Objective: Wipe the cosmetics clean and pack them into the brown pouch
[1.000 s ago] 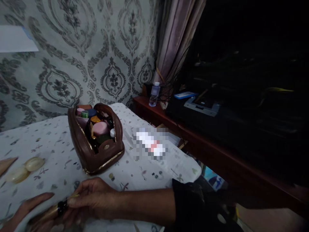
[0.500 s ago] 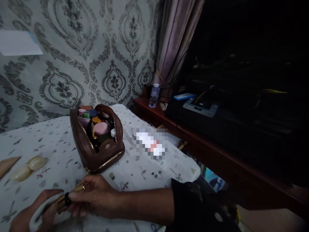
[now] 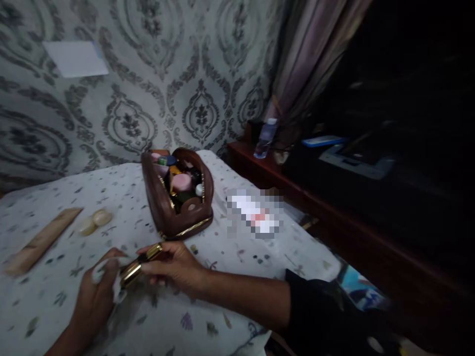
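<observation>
My right hand (image 3: 181,267) pinches a shiny gold lipstick tube (image 3: 131,273) with a dark band near its middle. The tube slants across the gap between my hands, its lower end by my left fingers. My left hand (image 3: 91,296) is closed around a crumpled white tissue (image 3: 99,271) that lies against this end. Just beyond my hands stands an unzipped brown cosmetic bag (image 3: 158,215). A pink round-lidded container (image 3: 181,182) and several other small items fill it.
On the patterned white cloth (image 3: 185,321) to the left lie a tan flat strip (image 3: 44,240) and two pale round pieces (image 3: 94,221). A pixelated white item (image 3: 256,212) is right of the bag. A bottle (image 3: 265,138) stands on the dark red ledge (image 3: 241,158).
The view has swung left, so everything sits further right. My left hand is now more fully in view, and more of the gold tube shows between my hands.
</observation>
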{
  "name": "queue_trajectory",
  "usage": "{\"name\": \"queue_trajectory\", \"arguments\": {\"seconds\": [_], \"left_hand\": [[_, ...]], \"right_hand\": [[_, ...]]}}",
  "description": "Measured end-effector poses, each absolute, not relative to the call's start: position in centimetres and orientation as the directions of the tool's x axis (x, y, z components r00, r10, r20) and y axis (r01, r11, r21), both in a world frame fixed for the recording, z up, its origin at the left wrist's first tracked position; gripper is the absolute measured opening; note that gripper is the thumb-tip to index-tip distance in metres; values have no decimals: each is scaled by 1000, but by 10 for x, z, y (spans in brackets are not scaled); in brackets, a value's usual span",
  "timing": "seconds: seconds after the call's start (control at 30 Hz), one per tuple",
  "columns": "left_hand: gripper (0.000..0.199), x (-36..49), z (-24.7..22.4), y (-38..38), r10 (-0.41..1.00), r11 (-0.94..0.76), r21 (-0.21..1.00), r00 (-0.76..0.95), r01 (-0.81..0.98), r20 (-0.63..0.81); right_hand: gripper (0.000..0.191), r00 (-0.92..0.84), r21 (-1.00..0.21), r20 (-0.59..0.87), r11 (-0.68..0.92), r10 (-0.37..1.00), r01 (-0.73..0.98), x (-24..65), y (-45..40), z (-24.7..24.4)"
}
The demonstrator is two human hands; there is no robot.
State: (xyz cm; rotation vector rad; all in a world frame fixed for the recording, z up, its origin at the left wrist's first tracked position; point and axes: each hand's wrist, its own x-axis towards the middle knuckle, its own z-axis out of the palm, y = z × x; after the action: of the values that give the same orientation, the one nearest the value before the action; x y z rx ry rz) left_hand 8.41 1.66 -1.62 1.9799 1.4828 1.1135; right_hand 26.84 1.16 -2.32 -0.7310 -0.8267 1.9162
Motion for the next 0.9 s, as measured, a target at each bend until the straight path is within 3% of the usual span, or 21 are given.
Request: {"name": "queue_trajectory", "arguments": {"seconds": [0.2,0.33,0.43,0.53,0.63,0.77,0.9], "left_hand": [[44,95,7,13,955,-294,823,112,485,275],[33,91,-4,10,941,-334,830,102,446,323],[35,91,-9,8,908,-412,816,114,405,402],[50,91,-13,8,882,-468,789,147,399,449],[65,90,-16,10,824,-564,717,327,410,462],[67,90,-17,12,695,-675,636,613,374,377],[55,93,-13,8,700,-678,602,621,422,354]], "right_hand": [[54,-331,-816,-79,-252,940,-521,265,12,-25],[57,-404,-808,-58,-281,913,-518,264,13,-28],[57,-478,-860,-40,-274,877,-431,265,11,-28],[55,-570,-908,-19,-253,821,-334,266,8,-25],[54,-629,-929,-14,-243,777,-279,266,5,-23],[57,-601,-932,-8,-224,799,-285,267,6,-26],[63,-590,-911,-24,-260,807,-319,268,7,-32]]}}
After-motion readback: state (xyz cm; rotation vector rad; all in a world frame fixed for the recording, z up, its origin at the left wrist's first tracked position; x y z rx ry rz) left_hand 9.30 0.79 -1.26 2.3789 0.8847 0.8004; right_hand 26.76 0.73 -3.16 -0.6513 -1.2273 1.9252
